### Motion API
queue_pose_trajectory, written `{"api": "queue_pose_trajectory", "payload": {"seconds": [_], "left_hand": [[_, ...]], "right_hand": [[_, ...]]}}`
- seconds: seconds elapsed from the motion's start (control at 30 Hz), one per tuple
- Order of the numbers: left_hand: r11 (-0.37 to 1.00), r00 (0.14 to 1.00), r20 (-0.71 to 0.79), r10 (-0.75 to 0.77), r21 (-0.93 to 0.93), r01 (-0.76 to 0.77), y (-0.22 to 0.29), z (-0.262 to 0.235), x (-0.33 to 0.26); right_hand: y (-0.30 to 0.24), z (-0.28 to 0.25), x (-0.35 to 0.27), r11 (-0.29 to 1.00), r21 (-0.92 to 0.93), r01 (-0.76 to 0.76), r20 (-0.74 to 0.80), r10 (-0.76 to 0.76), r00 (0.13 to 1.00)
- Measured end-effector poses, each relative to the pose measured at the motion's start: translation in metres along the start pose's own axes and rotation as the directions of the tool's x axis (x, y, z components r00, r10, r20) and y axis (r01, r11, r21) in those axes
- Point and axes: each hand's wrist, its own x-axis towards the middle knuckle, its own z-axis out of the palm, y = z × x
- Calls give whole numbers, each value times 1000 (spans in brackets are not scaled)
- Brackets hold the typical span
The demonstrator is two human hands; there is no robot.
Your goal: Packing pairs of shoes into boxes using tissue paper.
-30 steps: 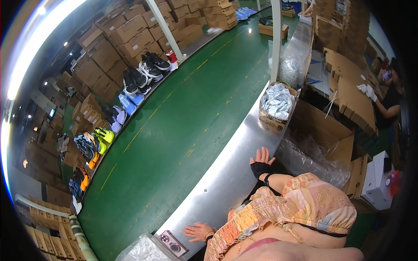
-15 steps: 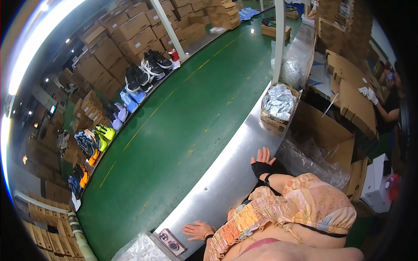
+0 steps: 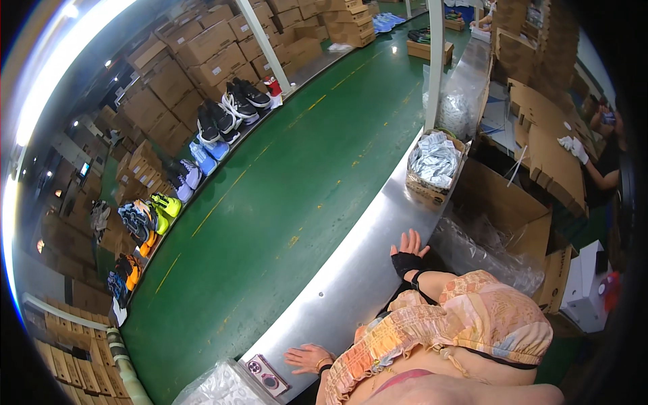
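My left hand (image 3: pixel 307 357) rests flat on the shiny metal ledge (image 3: pixel 320 277), fingers apart and nothing in it. Close beside its fingertips lies a phone (image 3: pixel 266 375) in a pale case, back side up. Farther right along the ledge, my right hand (image 3: pixel 409 251) also lies with fingers spread and holds nothing; a black band covers its palm and wrist. Beyond that hand stands an open cardboard box (image 3: pixel 435 160) full of small white packets. Clear plastic bags (image 3: pixel 223 388) are stacked just left of the phone.
A green conveyor belt (image 3: pixel 270 209) runs along the ledge. Several pairs of shoes (image 3: pixel 216 121) line its far side, before stacked cartons (image 3: pixel 206 44). At right are a large open carton (image 3: pixel 499 192) with plastic film and a co-worker's gloved hand (image 3: pixel 574 147) on flat cardboard.
The whole view has shifted very slightly. Both hands stay in place on the ledge, and nothing has been picked up or let go.
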Motion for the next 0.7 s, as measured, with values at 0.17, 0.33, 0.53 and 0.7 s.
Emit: {"api": "queue_pose_trajectory", "payload": {"seconds": [0.17, 0.33, 0.53, 0.7], "left_hand": [[999, 999, 41, -21, -30, 22, 5, -10, 0], [999, 1000, 16, -6, -45, 7, 2, -5, -1], [998, 1000, 2, -9, -60, 9, 2, -1, 0], [999, 1000, -13, 5, -50, -5, 0, 1, 0]], "right_hand": [[1, 1, 0, 1000, -11, 20, -9, -20, 1000], [2, 1, 0, 999, -20, 29, -31, -30, 999], [3, 2, 1, 999, -25, 26, -11, -26, 1000], [1, -1, 1, 1000, -10, 17, -1, -17, 1000]]}}
